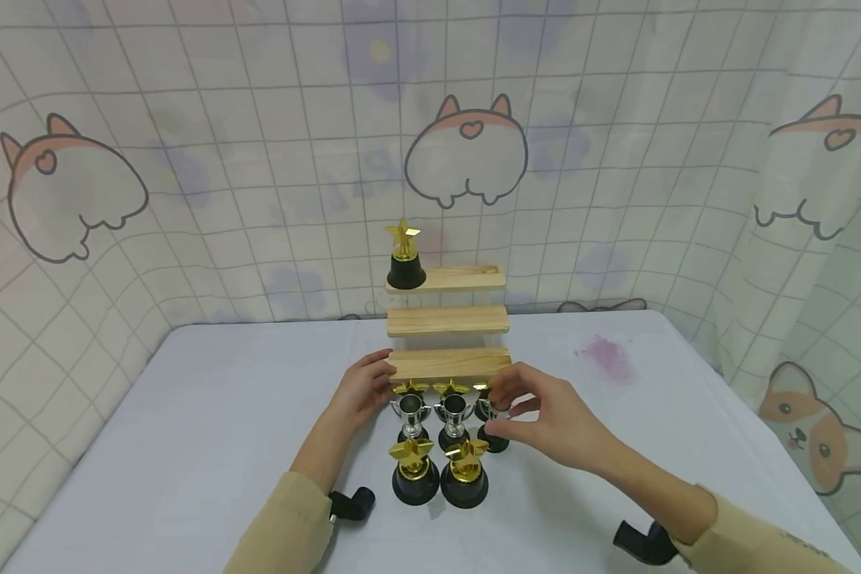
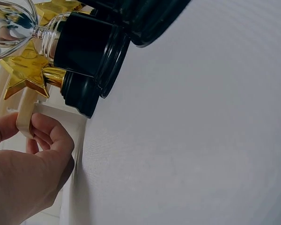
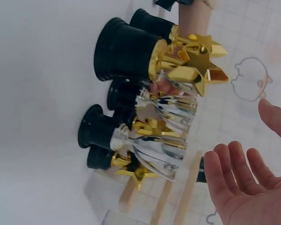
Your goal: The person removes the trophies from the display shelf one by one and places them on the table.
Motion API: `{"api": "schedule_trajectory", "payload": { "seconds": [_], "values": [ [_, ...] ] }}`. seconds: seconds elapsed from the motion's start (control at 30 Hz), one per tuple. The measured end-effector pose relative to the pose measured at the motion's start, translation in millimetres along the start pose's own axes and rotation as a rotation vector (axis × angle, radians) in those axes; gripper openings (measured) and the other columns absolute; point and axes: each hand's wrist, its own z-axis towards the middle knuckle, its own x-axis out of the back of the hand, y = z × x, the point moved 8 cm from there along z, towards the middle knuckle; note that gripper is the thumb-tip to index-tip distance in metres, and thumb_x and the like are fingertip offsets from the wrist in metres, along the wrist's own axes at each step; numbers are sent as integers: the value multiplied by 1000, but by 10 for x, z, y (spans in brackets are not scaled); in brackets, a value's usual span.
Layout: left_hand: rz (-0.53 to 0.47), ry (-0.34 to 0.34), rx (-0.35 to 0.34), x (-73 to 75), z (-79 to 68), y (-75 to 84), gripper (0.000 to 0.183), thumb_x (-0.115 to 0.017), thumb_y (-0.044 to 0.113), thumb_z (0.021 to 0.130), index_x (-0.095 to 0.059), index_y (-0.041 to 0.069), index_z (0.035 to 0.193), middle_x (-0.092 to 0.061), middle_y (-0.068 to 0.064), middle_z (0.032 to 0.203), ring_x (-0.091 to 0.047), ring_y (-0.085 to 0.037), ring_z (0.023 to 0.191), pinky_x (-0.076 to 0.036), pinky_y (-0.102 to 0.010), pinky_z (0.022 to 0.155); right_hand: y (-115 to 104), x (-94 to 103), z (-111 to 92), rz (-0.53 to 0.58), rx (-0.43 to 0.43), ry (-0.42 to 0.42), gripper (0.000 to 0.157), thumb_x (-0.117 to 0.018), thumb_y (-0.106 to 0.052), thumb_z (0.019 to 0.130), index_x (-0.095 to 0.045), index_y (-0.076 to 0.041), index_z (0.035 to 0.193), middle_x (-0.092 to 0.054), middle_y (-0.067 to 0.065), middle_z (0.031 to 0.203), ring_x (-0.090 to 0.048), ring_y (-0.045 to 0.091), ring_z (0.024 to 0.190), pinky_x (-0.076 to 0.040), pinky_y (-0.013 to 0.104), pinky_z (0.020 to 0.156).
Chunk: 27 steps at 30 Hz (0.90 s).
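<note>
A small three-tier wooden shelf [image 1: 448,363] stands on the table. My left hand [image 1: 362,388] pinches the left end of its lowest board [image 2: 25,115] between thumb and fingers. On the left of the top tier sits a gold star trophy [image 1: 406,267] with a black base. Several more trophies stand in rows before the shelf: gold stars [image 1: 465,476] in front, silver cups [image 1: 454,413] behind them, then further gold stars [image 1: 450,388]. My right hand [image 1: 548,410] hovers beside the rightmost silver cup [image 3: 164,152], fingers loosely bent. The right wrist view shows it apart from the trophies.
White cloth covers the table [image 1: 208,422], with a pink stain [image 1: 606,356] to the right of the shelf. A checked curtain [image 1: 280,159] with cartoon corgis hangs behind and at the sides. Black camera mounts [image 1: 646,544] sit on both wrists.
</note>
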Motion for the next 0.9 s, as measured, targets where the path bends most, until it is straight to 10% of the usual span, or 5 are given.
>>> {"api": "schedule_trajectory", "payload": {
  "seconds": [0.9],
  "values": [
    [19, 3, -2, 24, 16, -4, 55, -56, 0, 94, -47, 0, 148, -51, -23, 141, -61, -27, 113, -54, -31, 80, -13, 380, 776, 89, -103, 86, 32, -77, -16, 94, -63, -3, 119, -66, 9, 116, -63, 23, 108, -52, 41, 92]
  ]
}}
